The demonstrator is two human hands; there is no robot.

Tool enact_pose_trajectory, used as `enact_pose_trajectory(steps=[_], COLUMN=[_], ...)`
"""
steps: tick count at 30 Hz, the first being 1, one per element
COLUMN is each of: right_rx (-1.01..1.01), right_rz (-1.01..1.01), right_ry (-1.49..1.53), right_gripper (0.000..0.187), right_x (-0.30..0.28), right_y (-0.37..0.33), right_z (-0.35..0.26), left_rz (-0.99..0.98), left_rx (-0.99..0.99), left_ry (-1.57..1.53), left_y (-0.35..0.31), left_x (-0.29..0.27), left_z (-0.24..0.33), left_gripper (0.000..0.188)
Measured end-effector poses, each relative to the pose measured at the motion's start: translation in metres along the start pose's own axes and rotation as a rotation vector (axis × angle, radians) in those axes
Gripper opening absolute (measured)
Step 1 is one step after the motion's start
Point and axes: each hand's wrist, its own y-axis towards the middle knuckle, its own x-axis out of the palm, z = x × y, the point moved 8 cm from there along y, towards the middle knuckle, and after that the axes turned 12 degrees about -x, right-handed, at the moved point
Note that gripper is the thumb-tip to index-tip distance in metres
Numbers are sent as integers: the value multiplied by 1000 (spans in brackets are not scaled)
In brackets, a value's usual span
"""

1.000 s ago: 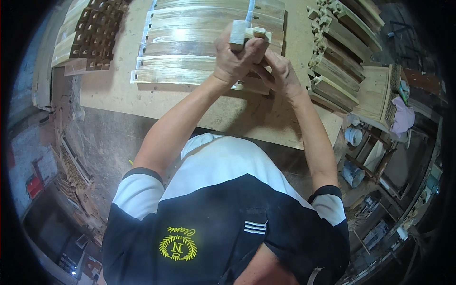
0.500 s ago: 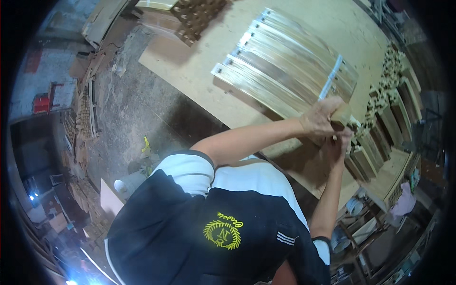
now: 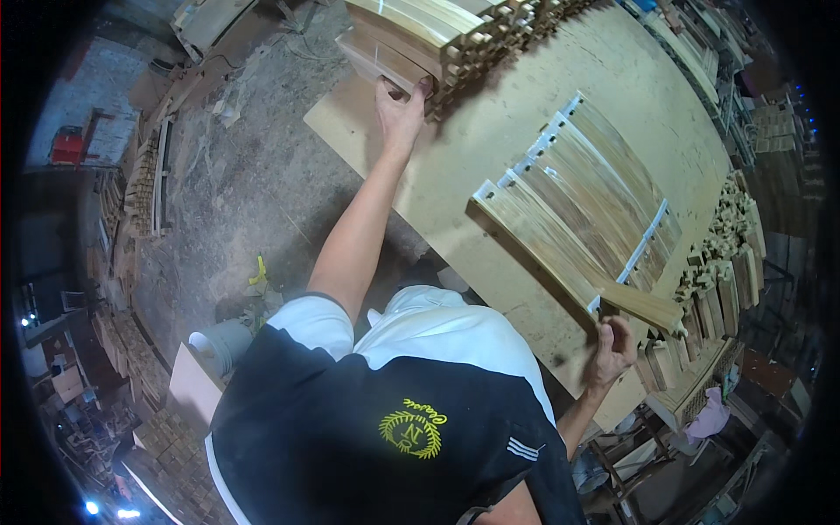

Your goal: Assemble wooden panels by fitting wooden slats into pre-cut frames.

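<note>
Head cam: left hand (image 3: 401, 115) up at the wood stack (image 3: 404, 54), right hand (image 3: 615, 352) down by a loose wood piece (image 3: 643, 305).
Left thumb and fingers are spread against the near edge of the stack's bottom piece, though I can't tell if they're actually gripping it. Right fingers are curled in, just under the loose piece, and I can't tell if they're pinching it. That piece angles past the near corner of a row of slats (image 3: 560, 201) on the surface (image 3: 490, 122), beside more wood pieces (image 3: 719, 284) on the right.
</note>
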Motion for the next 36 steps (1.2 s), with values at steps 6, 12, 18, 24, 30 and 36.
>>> enact_pose_trajectory(steps=[6,12,18,24,30,36], right_rx=[-168,-291,-469,-961,-707,-303], right_rz=[-226,-375,-504,-538,-637,-433], right_ry=[-5,18,58,-732,-740,-40], right_gripper=[22,22,28,62,59,46], right_x=[135,209,238,285,280,283], right_y=[52,74,111,134,175,163], right_z=[-73,-132,-170,-219,-169,-75], left_rz=[-303,-515,-1001,-1124,-1507,-1184], left_rx=[-411,-557,-613,-566,54,444], left_ry=[-553,-936,-792,-197,475,770], left_y=[61,-9,-52,-65,-53,-86], left_x=[-57,-146,-143,-67,33,103], left_z=[-59,-41,-61,19,121,199], left_gripper=[38,52,69,73,56,38])
